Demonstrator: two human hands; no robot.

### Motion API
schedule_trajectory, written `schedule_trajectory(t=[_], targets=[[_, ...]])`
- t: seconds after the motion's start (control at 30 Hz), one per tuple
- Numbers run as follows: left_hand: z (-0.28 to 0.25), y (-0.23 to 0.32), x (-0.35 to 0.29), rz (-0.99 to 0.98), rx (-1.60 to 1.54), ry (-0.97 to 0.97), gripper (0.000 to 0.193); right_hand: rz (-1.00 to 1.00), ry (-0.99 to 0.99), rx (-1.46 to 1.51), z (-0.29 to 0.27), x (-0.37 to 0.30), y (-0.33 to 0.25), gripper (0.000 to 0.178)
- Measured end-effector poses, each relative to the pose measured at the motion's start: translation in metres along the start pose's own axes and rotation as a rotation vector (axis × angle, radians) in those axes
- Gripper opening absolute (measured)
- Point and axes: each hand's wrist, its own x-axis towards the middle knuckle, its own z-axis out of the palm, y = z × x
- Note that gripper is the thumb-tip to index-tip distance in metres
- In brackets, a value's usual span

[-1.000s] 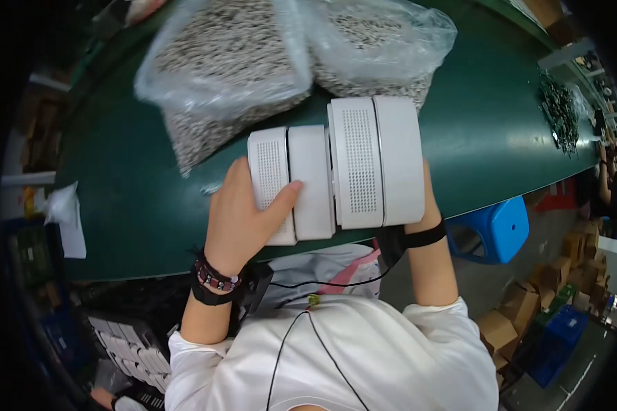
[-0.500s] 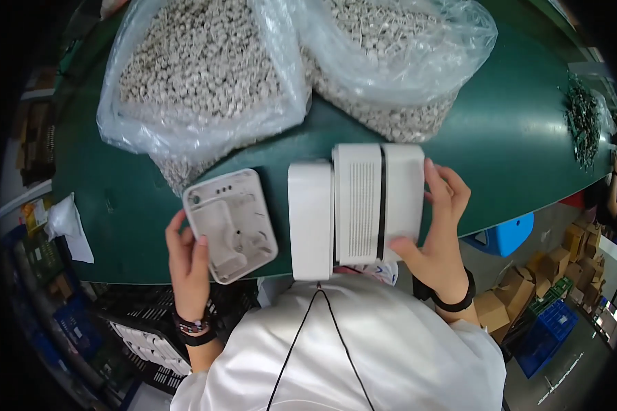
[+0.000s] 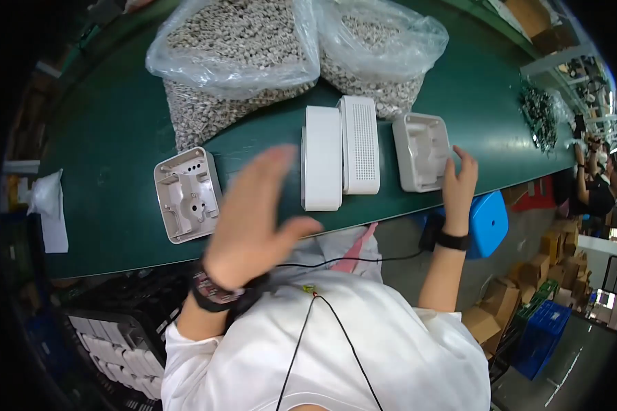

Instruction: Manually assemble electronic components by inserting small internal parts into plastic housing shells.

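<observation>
My left hand [image 3: 252,216], smeared by motion, hangs over the table between a left shell and the middle stack. Its fingers and thumb are stretched apart, with nothing in them. That open white plastic housing shell [image 3: 179,181] lies hollow side up, showing posts and holes. In the middle, a smooth white housing [image 3: 322,157] stands beside a white housing with a perforated grille [image 3: 362,147]. Another hollow white plastic shell [image 3: 428,154] lies at the right. My right hand [image 3: 461,185] is at this shell's right edge, fingers extended and not wrapped round it.
Two clear plastic bags [image 3: 233,65] [image 3: 384,58] of small pale grey parts stand at the back of the green table [image 3: 480,89]. A dark pile of small parts [image 3: 540,116] lies far right. A blue stool [image 3: 488,222], cardboard boxes and a black crate [image 3: 127,308] sit below the edge.
The right shell has come apart from the grille housing and lies to the right, hollow side up. My left hand has left the left shell and moved right. The view has shifted.
</observation>
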Motion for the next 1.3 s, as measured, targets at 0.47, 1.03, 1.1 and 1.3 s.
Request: schedule_trajectory(t=[0.47, 1.03, 1.1, 1.3], targets=[[0.013, -0.005, -0.013, -0.156, 0.510, -0.152, 0.058, -0.395, -0.285, 0.214, 0.032, -0.034, -0.117, 0.048], [-0.007, -0.028, -0.035, -0.122, 0.442, -0.067, 0.048, -0.669, -0.440, 0.020, 0.051, -0.047, -0.125, 0.057], [-0.019, -0.043, -0.050, -0.278, 0.663, 0.217, 0.046, -0.611, -0.257, -0.016, 0.040, -0.042, -0.113, 0.050], [-0.017, -0.086, -0.087, -0.667, 0.504, 0.461, 0.056, -0.225, -0.004, -0.320, 0.021, -0.017, -0.034, 0.041]])
